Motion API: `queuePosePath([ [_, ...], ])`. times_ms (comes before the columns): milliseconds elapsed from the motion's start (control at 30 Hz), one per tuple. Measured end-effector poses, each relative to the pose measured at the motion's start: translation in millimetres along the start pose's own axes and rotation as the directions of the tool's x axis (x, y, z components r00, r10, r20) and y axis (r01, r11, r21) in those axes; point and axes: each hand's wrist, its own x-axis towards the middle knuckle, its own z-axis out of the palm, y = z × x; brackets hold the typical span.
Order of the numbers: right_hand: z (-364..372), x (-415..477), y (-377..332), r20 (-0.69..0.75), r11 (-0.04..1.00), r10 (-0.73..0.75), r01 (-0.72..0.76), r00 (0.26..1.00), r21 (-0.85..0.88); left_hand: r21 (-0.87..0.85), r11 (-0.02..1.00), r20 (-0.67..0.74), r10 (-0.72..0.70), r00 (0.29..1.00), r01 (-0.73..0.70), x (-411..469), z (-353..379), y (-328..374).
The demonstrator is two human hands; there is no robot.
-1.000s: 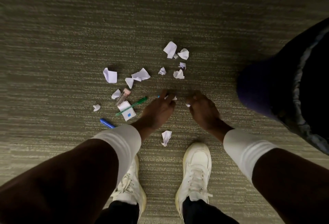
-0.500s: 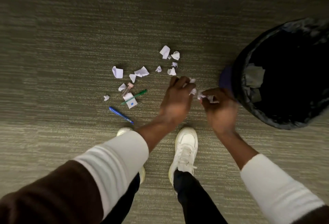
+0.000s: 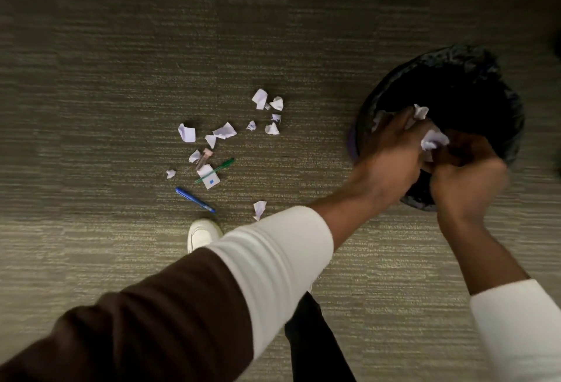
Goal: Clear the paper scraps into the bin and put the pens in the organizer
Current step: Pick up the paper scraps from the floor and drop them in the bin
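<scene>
Over the bin (image 3: 513, 102) mouth, my left hand (image 3: 391, 151) and right hand (image 3: 464, 181) cup crumpled paper scraps (image 3: 434, 138) in loosely curled fingers — best spread them low inside the rim, since more scraps and pens (image 3: 194, 198) wait on the carpet (image 3: 121, 62).

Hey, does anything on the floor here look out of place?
Yes: crumpled paper scraps lie scattered on the carpet, with a green pen and a blue pen among them, left of the bin.

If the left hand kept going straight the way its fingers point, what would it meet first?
Probably the dark inside of the bin: the left hand already reaches over its near rim, paper scraps at its fingertips. Depth is unclear.
</scene>
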Motion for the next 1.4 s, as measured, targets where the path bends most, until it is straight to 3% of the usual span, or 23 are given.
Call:
queuePosePath([
  [133,3,15,8,-0.04,0.996,0.022,-0.025,0.999,-0.088,-0.071,0.996,0.107,-0.046,0.993,0.054,8,-1,0],
  [267,13,16,19,-0.03,0.999,0.049,-0.05,0.998,-0.018,-0.041,0.998,0.011,-0.05,0.999,0.05,-4,-11,-22],
  [367,29,7,10,-0.049,0.991,-0.119,0.122,0.992,0.056,0.024,0.991,-0.059,-0.13,0.99,0.132,-15,-29,-55],
  [467,48,-8,-15,-0.009,0.926,-0.366,0.365,0.931,0.093,0.078,0.978,-0.113,-0.185,0.976,0.195,-29,-47,-100],
  [667,114,-35,-73,0.258,0.818,-0.572,0.562,0.778,0.119,0.286,0.906,-0.194,-0.266,0.944,0.314,-54,-82,-194],
  [800,179,-43,-86,0.535,0.783,-0.539,0.621,0.651,0.034,0.421,0.832,-0.18,-0.315,0.932,0.362,-58,-96,-259],
  [900,233,-37,-77,0.697,0.695,-0.477,0.715,0.536,-0.074,0.53,0.753,-0.132,-0.382,0.915,0.391,-54,-94,-309],
  [1000,288,-23,-64,0.81,0.608,-0.35,0.772,0.47,-0.185,0.589,0.67,-0.125,-0.477,0.87,0.452,-44,-84,-357],
  [1133,347,-6,-50,0.861,0.557,-0.273,0.8,0.429,-0.222,0.49,0.688,-0.063,-0.585,0.809,0.535,-24,-61,-401],
  [1267,385,0,-49,0.87,0.485,-0.324,0.855,0.371,-0.184,0.407,0.707,-0.144,-0.575,0.805,0.578,-10,-33,-410],
  [1400,400,-3,-50,0.902,0.341,-0.327,0.925,0.281,-0.164,0.41,0.698,-0.206,-0.557,0.805,0.588,1,-14,-400],
])
